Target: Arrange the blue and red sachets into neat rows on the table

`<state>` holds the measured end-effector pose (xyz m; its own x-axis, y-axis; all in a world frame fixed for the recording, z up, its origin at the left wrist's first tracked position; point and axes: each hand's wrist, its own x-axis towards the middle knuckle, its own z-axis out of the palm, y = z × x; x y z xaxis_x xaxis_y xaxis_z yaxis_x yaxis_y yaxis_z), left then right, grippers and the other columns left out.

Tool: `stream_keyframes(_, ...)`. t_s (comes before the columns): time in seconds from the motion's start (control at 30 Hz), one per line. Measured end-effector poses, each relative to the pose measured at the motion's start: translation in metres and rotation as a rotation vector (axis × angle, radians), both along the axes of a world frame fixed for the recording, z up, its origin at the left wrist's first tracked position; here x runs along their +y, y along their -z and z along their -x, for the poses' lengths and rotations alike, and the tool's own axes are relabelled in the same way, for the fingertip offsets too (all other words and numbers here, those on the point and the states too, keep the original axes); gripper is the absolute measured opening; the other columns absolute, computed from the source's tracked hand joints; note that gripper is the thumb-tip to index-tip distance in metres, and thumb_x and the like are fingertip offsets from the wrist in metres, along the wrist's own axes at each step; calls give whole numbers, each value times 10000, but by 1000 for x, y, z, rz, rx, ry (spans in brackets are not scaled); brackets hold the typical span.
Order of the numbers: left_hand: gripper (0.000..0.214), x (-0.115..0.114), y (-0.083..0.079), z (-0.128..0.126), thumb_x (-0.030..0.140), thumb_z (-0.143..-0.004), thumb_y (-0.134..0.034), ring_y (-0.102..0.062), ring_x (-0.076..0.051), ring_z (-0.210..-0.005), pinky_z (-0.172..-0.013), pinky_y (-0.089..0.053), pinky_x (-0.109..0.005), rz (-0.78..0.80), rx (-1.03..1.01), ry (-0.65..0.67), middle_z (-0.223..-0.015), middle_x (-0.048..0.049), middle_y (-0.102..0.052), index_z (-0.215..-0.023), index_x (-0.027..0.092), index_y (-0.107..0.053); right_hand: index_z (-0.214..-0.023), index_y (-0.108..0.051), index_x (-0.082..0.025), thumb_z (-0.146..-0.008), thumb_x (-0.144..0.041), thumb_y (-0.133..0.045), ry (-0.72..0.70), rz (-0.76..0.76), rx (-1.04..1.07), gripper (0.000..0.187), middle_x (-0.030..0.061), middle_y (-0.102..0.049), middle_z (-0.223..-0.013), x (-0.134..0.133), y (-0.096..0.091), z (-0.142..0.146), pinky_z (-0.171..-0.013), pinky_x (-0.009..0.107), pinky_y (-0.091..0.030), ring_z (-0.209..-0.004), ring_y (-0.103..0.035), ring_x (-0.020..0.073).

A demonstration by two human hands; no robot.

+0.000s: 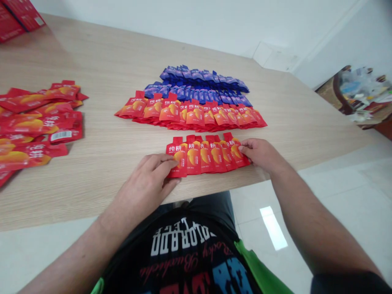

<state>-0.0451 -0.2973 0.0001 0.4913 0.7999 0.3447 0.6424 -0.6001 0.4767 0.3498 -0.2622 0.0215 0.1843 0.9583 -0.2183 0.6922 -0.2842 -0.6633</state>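
Observation:
A fanned row of red sachets with orange fruit pictures and Chinese print [205, 155] lies on the pale wood-grain table [104, 57], near its front edge. My left hand [147, 183] presses its fingers onto the row's left end, over the first sachet [178, 159]. At the other end, the fingertips of my right hand [260, 154] rest on the last sachet [235, 150]. Whether a thumb lies under the sachets is hidden.
Behind the hands lie overlapping rows of red sachets [190, 114] and blue sachets [199, 85]. More red sachets [36, 122] are heaped at the left, with red boxes [21, 16] in the far corner. A cluttered side table [358, 94] stands at right, above a tiled floor.

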Motion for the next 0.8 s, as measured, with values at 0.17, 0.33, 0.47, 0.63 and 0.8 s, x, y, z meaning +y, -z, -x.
stream_keyframes(0.17, 298, 5, 0, -3, 263, -996, -708, -687, -361, -1250, -1125, -587, -585, -80, 79, 11, -1317, -177, -745, -1280, 181, -746, -1142, -821, -184, -1051, -299, -662, -53, 11, -112, 217, 1, -711, -695, 7, 0, 6, -465, 245, -456, -513, -607, 153)
stream_keyframes(0.33, 311, 4, 0, -8, 256, -1018, -703, -676, -344, -1271, -1143, -589, -553, -125, 153, 10, -1341, -179, -720, -1313, 161, -713, -1178, -837, -206, -1018, -346, -695, -174, -85, -289, 256, 43, -781, -862, 5, 4, 4, -631, 315, -541, -707, -713, 218)
stream_keyframes(0.47, 485, -1, -8, -15, 366, -996, -758, -616, -385, -1366, -1170, -561, -577, -111, 193, -35, -1444, -202, -645, -1426, 168, -655, -1357, -776, -134, -1030, -532, -673, -216, -404, -414, 525, 166, -753, -1177, -10, 7, 4, -920, 482, -619, -980, -736, 320)
stream_keyframes(0.63, 779, 2, -20, -30, 612, -929, -790, -568, -464, -1378, -1129, -540, -653, -163, 370, -56, -1540, -250, -568, -1552, 191, -590, -1694, -484, -155, -959, -918, -594, -575, -653, -462, 1065, 249, -385, -1697, -37, 19, 28, -1284, 674, -368, -1566, -372, 467)
stream_keyframes(0.8, 814, 17, -21, -47, 713, -936, -717, -563, -476, -1370, -1083, -540, -649, -164, 477, -25, -1572, -259, -555, -1554, 193, -611, -1658, -542, -171, -1013, -845, -587, -613, -660, -550, 935, 241, -365, -1706, -45, 29, 55, -1304, 707, -317, -1592, -312, 478)
